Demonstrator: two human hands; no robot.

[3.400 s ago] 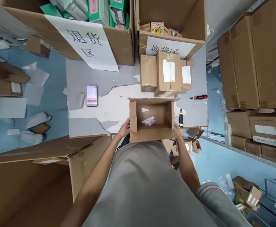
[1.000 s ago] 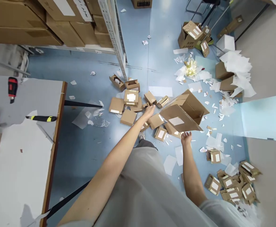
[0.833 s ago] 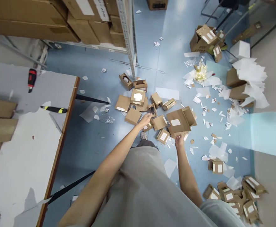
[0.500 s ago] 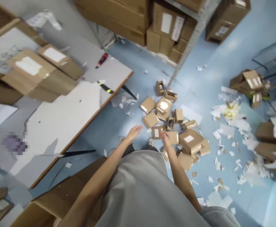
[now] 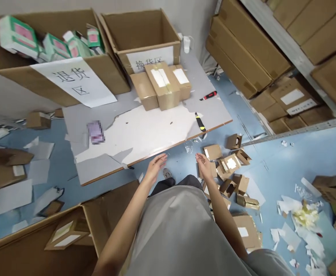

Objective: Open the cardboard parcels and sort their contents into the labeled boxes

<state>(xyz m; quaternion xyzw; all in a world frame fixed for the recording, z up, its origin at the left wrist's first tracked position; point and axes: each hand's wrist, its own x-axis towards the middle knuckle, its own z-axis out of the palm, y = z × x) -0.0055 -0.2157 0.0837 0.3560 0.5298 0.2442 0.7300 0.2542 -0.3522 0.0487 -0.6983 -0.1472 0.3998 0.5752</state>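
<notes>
Worktable (image 5: 150, 128) ahead again; left hand (image 5: 156, 165), right hand (image 5: 204, 165) unclenched, empty; labelled carton (image 5: 249, 223) now floored (image 5: 285, 161), likely done with.

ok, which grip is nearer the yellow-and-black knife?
Right. The right grip is just below the yellow-and-black knife in view, past the front edge of the table; the left grip is farther off, below and to its left.
</notes>
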